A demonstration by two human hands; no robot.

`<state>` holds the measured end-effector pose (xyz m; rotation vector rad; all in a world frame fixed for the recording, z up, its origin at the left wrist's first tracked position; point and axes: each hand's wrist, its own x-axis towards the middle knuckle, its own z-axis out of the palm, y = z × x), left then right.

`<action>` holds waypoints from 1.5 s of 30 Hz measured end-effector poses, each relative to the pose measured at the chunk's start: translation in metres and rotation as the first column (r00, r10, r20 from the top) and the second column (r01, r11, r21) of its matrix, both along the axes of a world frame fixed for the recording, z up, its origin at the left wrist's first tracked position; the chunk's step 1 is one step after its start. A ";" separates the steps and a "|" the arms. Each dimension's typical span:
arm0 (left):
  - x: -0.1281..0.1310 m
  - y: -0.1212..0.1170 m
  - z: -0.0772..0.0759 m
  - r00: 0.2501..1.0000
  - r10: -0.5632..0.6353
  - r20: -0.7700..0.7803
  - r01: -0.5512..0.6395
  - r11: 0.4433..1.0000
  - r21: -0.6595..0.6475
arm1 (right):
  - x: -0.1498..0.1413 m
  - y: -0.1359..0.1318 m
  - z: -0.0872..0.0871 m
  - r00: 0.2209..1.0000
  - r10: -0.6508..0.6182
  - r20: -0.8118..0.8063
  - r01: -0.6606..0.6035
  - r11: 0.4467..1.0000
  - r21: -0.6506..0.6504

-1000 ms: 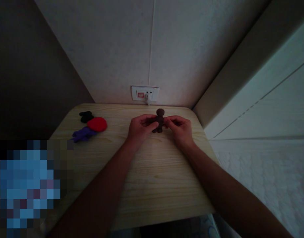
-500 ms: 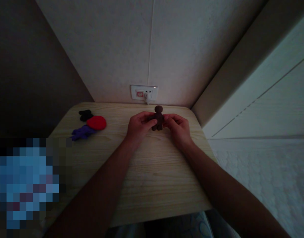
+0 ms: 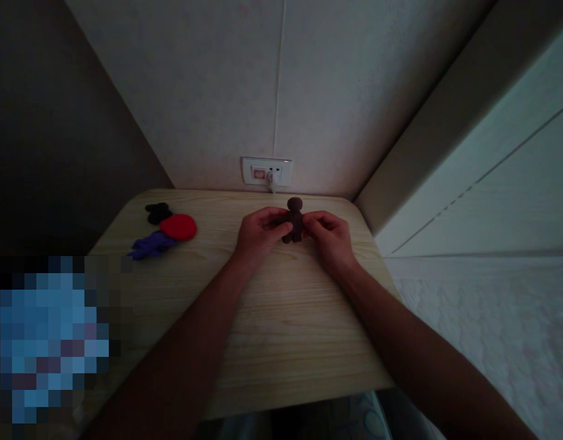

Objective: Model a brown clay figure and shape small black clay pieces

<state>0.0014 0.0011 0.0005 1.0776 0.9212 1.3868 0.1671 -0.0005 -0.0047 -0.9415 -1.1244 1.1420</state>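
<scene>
A small dark brown figure (image 3: 296, 223), which looks like modelling clay, has a round head, a body and two stubby legs. It is held upright between my two hands near the far side of the table. My left hand (image 3: 261, 229) pinches its left side, thumb across the front of the body and fingers behind. On the other side, the thumb and fingers of my right hand (image 3: 329, 235) close on the figure's right side, around the arm. The arms of the figure are mostly hidden by my fingers.
On the table's (image 3: 285, 330) left part lie a red flattened piece (image 3: 178, 227), a black lump (image 3: 159, 212) and a purple lump (image 3: 153, 244), close together. A wall socket (image 3: 267, 172) with a plug sits behind the table. At lower left is a blurred-out blue patch (image 3: 47, 330).
The brown figure has shifted very slightly and its head sits a little lower. Both hands keep their hold in nearly the same place.
</scene>
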 end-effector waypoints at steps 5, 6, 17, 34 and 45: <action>0.000 0.000 -0.001 1.000 -0.009 0.013 0.009 1.000 0.001 | 0.000 0.000 0.001 1.000 0.004 0.017 -0.004 1.000 0.007; -0.001 0.000 -0.001 1.000 -0.013 0.015 0.013 1.000 0.001 | 0.000 0.000 0.000 1.000 0.003 0.020 -0.003 1.000 0.007; 0.002 0.001 0.003 0.989 0.013 0.149 0.000 0.996 -0.086 | -0.003 -0.002 0.001 0.999 0.021 -0.050 -0.023 0.998 -0.051; 0.002 0.002 0.005 0.963 0.059 0.264 -0.036 0.995 -0.094 | -0.004 -0.005 0.000 0.964 0.267 0.006 -0.264 0.956 -0.131; 0.006 0.002 0.003 0.969 0.062 0.239 -0.044 0.996 -0.082 | -0.008 -0.007 -0.001 0.973 0.230 0.005 -0.228 0.967 -0.116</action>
